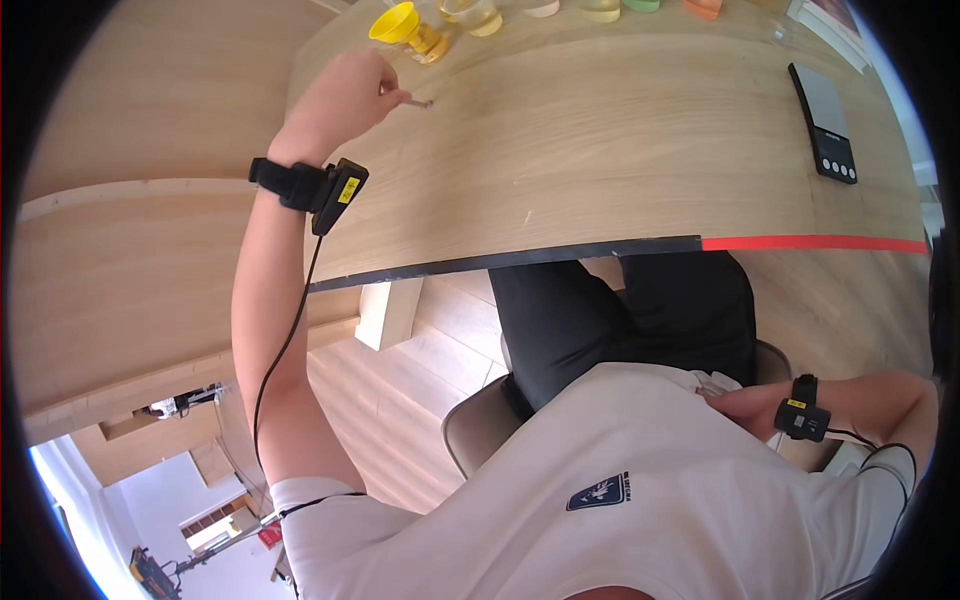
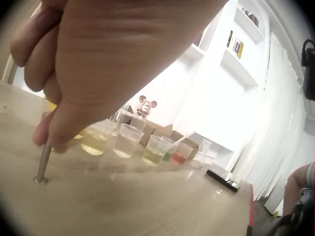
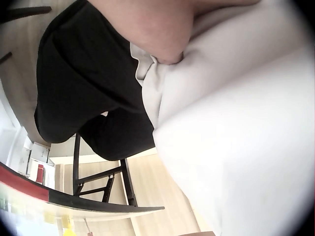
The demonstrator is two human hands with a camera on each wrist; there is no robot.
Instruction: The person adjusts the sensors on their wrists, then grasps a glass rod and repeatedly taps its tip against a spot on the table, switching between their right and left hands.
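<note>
My left hand (image 1: 345, 95) is over the table's far left part, pinching a thin rod (image 2: 44, 162) between thumb and fingers. The rod slants downward, its small round end (image 2: 40, 180) close over the tabletop in the left wrist view. Just beyond this hand, a yellow funnel (image 1: 393, 22) sits on a container of amber liquid (image 1: 428, 47). Down at my lap, my right hand (image 1: 745, 407) is against the bunched hem of the white shirt (image 3: 152, 81). Its fingers are largely hidden by the cloth, and I cannot tell whether they grip it.
Several clear cups of coloured liquid line the far side, including a pale yellow cup (image 1: 478, 18) and an orange cup (image 1: 703, 7). A black digital scale (image 1: 828, 125) lies at the table's right. The near table edge carries black tape (image 1: 500, 262) and red tape (image 1: 810, 243).
</note>
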